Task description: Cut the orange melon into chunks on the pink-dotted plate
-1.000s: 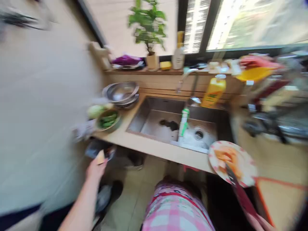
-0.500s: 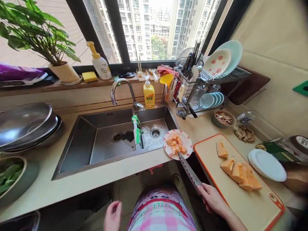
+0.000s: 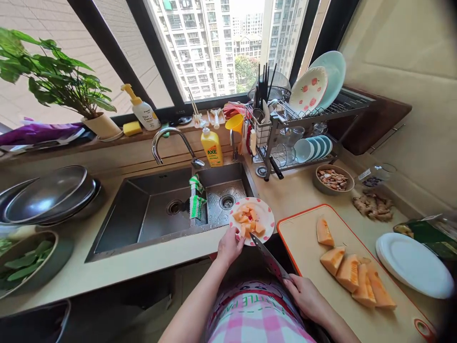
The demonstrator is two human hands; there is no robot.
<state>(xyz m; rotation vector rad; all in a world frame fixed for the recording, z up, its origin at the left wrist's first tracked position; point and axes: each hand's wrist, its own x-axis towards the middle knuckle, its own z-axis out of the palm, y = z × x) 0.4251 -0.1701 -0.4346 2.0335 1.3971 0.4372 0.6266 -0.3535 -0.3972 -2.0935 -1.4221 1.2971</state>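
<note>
Right hand [image 3: 305,299] gripped the knife [image 3: 268,262]; left hand [image 3: 230,247] sat at the fragile plate [image 3: 264,214] rim, grip unclear, slippery melon [image 3: 248,220] best steadied from there.

**Fig. Beige kitchen countertop with inset sink**

Beige countertop [image 3: 143,269] holding an inset steel sink [image 3: 160,221]. Left of sink: stacked stainless steel bowls [image 3: 46,195]; a bowl of green leaves [image 3: 28,262]. Right of sink: wire dish rack [image 3: 271,162]; a bowl of brown food [image 3: 333,180]; loose ginger root [image 3: 373,207]; an orange-rimmed cutting board [image 3: 300,247]; stacked white plates [image 3: 414,265].
</note>
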